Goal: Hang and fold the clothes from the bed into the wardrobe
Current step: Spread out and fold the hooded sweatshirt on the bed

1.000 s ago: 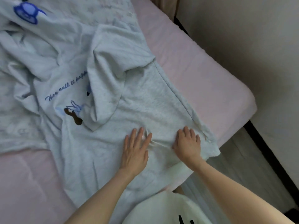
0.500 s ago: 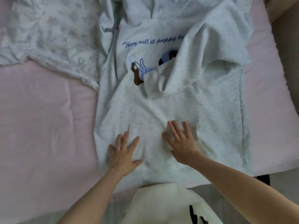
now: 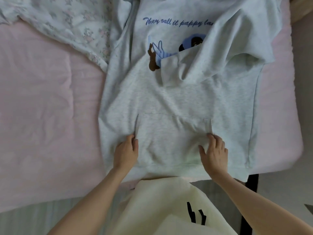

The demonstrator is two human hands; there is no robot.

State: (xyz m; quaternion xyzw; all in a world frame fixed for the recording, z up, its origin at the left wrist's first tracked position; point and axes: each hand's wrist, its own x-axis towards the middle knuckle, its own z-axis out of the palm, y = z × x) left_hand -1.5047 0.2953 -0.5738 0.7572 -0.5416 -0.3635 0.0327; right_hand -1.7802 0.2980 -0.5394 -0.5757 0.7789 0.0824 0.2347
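Grey hoodie (image 3: pixel 177 99) lay front-up on pink bed (image 3: pixel 42 107), one sleeve folded across chest print. Left hand (image 3: pixel 126 152) and right hand (image 3: pixel 214 154) pressed flat, fingers together, at kangaroo pocket (image 3: pixel 172 133) edges. Floral garment (image 3: pixel 67 19) crumpled beside hoodie.

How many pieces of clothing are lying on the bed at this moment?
2. A grey hoodie lies spread in the middle of the pink bed, under both hands. A floral garment lies crumpled at the upper left, beside it. More may be hidden beyond the frame.
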